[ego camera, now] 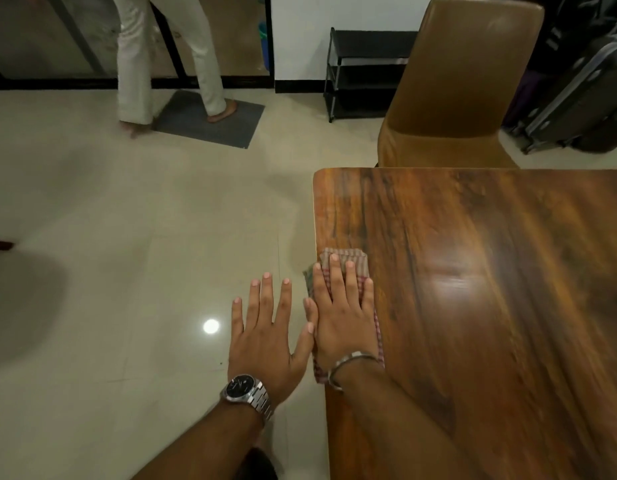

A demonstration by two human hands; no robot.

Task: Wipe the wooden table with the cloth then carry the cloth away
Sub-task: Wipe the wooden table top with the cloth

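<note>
**Right hand flat on the cloth at the table's left edge**

At the far left, a second person (168,57) in pale trousers stands barefoot, one foot on a grey doormat (213,124) that lies on the glossy tiled floor (109,237). Nearer the camera, the left hand (265,337) is held over the floor, just beside the table edge, with fingers straight and spread wide; it holds nothing. A steel wristwatch (246,393) is on its wrist. Its thumb is touching the right hand (343,317). The right hand lies flat, fingers straight, and presses the checked cloth (345,263) on the wooden table (490,306), close to its left edge; a little of the cloth hangs over it. A metal bangle (348,367) is on this wrist. Behind the table stands a brown leather chair (452,81), with a black shelf rack (362,74) to its left against the wall.
</note>
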